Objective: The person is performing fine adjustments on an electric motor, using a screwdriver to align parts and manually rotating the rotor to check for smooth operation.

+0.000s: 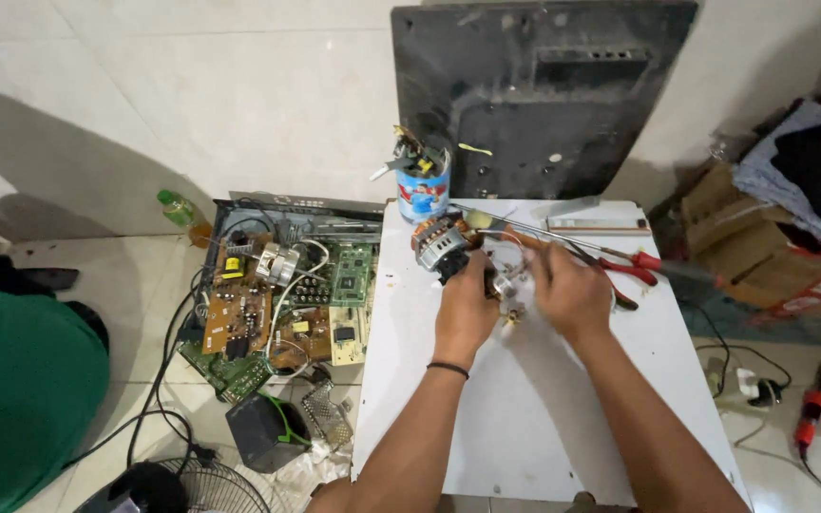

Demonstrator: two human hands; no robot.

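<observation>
We see both hands at work near the far end of a white tabletop (525,418). The left hand (466,302) has its fingers closed around a small electric motor (441,243) — copper windings and a dark housing show above the knuckles — which sits low over the tabletop, just in front of a printed tin can (424,193) stuffed with small tools. The right hand (570,290) is just beside it, fingers curled inward toward the motor's shaft end; we cannot tell whether they pinch a part there, since the hand hides the tips. A thin metal rod (534,228) crosses behind both hands, and red-handled pliers (631,271) lie just right of the right hand.

Behind the tabletop a dark flat panel (544,95) leans upright against the tiled wall. To the left, on the floor, circuit boards (277,313) lie packed together in an opened chassis with wires running off — a green bottle (178,209) stands near its far corner. A person in a green shirt (21,399) is at the left edge, and a red soldering iron (810,413) lies on the floor at the right.
</observation>
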